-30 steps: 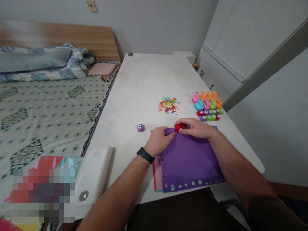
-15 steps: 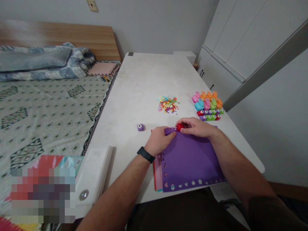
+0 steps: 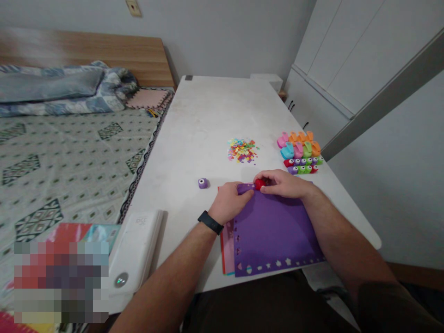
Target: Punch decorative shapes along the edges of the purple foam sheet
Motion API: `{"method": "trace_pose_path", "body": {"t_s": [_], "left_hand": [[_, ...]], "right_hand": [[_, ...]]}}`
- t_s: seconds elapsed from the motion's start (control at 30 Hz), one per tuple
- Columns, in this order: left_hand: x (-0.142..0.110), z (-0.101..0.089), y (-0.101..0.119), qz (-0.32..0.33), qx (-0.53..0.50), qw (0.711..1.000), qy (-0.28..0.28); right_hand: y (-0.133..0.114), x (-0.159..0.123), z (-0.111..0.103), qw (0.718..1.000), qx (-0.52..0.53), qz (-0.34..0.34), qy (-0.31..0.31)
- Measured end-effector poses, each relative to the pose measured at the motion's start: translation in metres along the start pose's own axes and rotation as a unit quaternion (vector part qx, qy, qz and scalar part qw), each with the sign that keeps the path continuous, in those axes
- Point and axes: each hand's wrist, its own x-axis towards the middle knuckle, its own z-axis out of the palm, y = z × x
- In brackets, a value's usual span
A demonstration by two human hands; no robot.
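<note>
Red punch [image 3: 260, 184] in my R hand [image 3: 282, 184], L hand [image 3: 229, 201] pinching far edge of purple sheet [image 3: 274, 224]; punching imo, nxt needs squeeze.

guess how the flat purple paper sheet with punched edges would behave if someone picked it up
The flat purple paper sheet would probably bend easily, since it looks thin. Its near and left borders may tear first, weakened by punched holes. It might slide off the pink paper sheet underneath, as no fastening shows.
</note>
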Motion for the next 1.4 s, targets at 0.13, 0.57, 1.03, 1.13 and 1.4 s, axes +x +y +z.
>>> {"method": "trace_pose_path", "body": {"t_s": [0.13, 0.57, 1.03, 1.13, 1.4], "left_hand": [[-0.0007, -0.0013, 0.0013, 0.005, -0.004, 1.0, 0.007], [-0.0013, -0.0012, 0.0023, 0.002, -0.01, 1.0, 0.006], [-0.0015, -0.0021, 0.0027, 0.009, -0.004, 1.0, 0.0], [-0.001, -0.0022, 0.0021, 0.007, -0.005, 1.0, -0.002], [-0.001, -0.002, 0.0014, 0.007, -0.01, 1.0, -0.005]], "right_hand": [[-0.0002, -0.0002, 0.0003, 1.0, -0.002, -0.001, 0.002], [0.0001, -0.0006, 0.0002, 1.0, 0.005, 0.0, 0.006], [-0.0038, 0.0013, 0.0031, 1.0, 0.022, -0.002, 0.012], [-0.0023, 0.0014, 0.0027, 1.0, 0.027, -0.003, 0.012], [-0.0029, 0.0015, 0.0027, 0.999, 0.03, -0.001, 0.015]]}}
